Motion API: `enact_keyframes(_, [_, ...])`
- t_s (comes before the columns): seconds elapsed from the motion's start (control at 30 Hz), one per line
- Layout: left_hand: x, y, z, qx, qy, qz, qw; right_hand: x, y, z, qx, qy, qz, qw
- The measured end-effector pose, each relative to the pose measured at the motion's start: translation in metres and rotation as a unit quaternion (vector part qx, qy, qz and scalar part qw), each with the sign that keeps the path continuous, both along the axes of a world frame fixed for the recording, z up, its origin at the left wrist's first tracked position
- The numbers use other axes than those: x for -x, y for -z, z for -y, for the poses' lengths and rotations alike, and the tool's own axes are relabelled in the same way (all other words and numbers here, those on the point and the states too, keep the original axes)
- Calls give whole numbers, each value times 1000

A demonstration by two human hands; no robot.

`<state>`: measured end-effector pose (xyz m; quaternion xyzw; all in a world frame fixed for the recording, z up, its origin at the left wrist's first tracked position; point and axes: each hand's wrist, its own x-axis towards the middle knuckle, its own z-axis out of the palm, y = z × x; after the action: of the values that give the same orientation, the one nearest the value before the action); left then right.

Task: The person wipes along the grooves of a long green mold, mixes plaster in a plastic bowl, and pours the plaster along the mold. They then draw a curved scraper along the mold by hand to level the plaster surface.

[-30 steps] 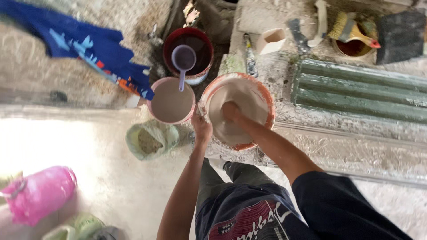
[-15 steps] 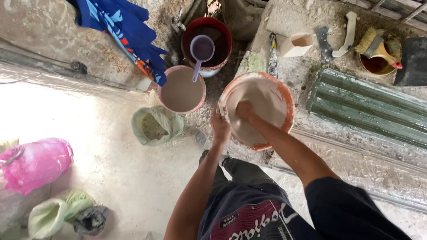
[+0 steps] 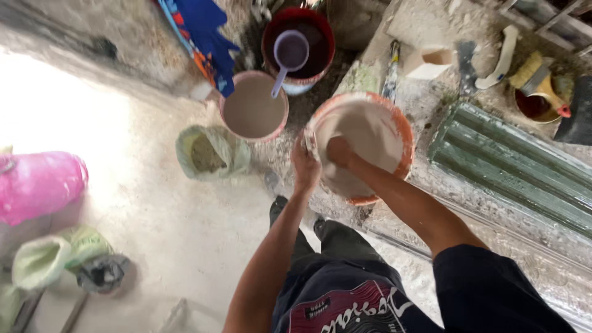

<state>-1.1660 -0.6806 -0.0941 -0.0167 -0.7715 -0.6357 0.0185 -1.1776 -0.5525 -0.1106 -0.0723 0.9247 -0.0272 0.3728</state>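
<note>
An orange bucket [image 3: 402,132] caked with white paste stands in front of me. My left hand [image 3: 306,165] grips its near left rim. My right hand [image 3: 340,152] is down inside it, closed in the white paste; whether it holds anything I cannot tell. To the left stands a pink-rimmed bucket [image 3: 253,106] of greyish liquid. Behind that is a dark red bucket [image 3: 299,42] with a purple scoop [image 3: 288,54] resting in it.
An open green sack of powder [image 3: 209,154] lies left of the buckets. Green corrugated sheets [image 3: 518,166] lie on the right. A brush in a small tin [image 3: 538,86] sits far right. A pink bag [image 3: 38,184] and green sacks [image 3: 58,259] lie at left; blue cloth [image 3: 200,37] above.
The view has swung rightward and closer, so everything shifted. My right hand has moved slightly within the white paste. My left hand stays on the rim.
</note>
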Motion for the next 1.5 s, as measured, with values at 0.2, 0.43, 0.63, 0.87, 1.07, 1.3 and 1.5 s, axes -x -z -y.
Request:
enact_keyframes(0.2, [0,1,0,-117,22,48,992,-52,-10,-63,36,-30,75,996])
enact_keyframes(0.43, [2,-8,-6,28,-6,72,997,4,3,-29,-22,-27,-6,999])
enact_keyframes(0.63, [7,-8,-5,-58,19,94,994,-54,-17,-36,82,-47,91,991])
enact_keyframes(0.87, [14,-14,-6,-215,57,94,970,9,-90,-131,109,32,17,993])
enact_keyframes(1.07, [17,-9,-12,-322,64,157,931,43,-65,-61,177,-1,24,984])
enact_keyframes(1.3, [19,-15,-6,-300,70,174,935,26,-54,-49,132,-107,237,957])
enact_keyframes(1.5, [16,-15,-7,-104,80,228,965,56,-96,-120,110,6,67,992])
